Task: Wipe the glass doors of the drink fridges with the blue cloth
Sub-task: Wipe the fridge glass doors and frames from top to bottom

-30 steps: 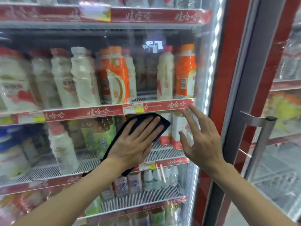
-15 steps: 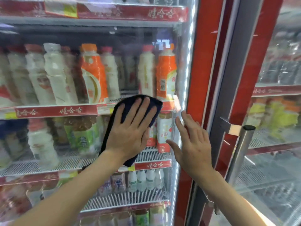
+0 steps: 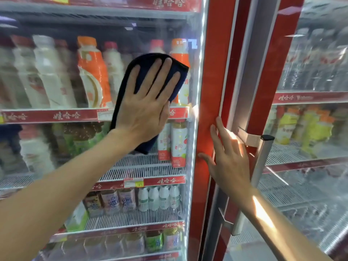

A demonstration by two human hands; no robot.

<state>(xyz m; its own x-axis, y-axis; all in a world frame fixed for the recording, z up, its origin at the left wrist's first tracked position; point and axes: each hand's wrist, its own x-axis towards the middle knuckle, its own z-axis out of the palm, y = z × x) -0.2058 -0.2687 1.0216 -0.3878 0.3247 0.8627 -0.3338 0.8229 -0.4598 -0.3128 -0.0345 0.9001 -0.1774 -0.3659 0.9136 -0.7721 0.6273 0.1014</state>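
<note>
Blue cloth (image 3: 177, 70) pinned flat under spread left hand (image 3: 145, 108); right hand (image 3: 228, 161) open.

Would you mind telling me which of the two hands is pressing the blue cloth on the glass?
The left hand, flat on the blue cloth; the right hand rests bare on the red door frame.

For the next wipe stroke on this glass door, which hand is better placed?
The left hand. It lies flat on the blue cloth, pressing it to the glass door. The right hand has no cloth; its fingers rest on the red frame beside the handle.
</note>
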